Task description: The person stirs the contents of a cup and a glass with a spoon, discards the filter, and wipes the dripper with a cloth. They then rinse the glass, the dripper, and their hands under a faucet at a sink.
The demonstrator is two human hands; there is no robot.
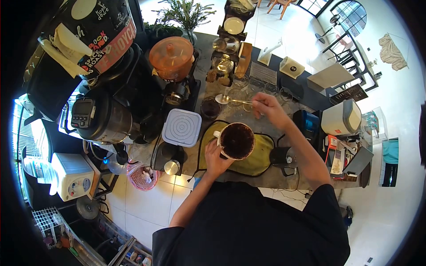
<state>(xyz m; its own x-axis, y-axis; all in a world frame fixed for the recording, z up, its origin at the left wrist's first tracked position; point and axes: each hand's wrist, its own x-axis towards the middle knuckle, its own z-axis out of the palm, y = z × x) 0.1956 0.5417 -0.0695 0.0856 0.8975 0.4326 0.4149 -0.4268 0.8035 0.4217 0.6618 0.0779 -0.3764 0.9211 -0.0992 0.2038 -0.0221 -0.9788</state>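
Observation:
My left hand (216, 160) is closed around the near left side of a white cup (217, 133) with dark brown contents, which sits over a green cloth (254, 160). My right hand (266, 107), up and to the right of the cup, pinches the handle end of a metal spoon (223, 99). The spoon's bowl points left, over the counter near a small glass of dark liquid (211, 108). Clear glasses (239, 95) stand just beyond the spoon.
On the left are a square-lidded container (182, 127), a grinder with an orange hopper (171, 57) and a large black machine (106, 117). A dark pitcher (279, 155) stands right of the cloth. White box-shaped appliance (339, 117) at far right.

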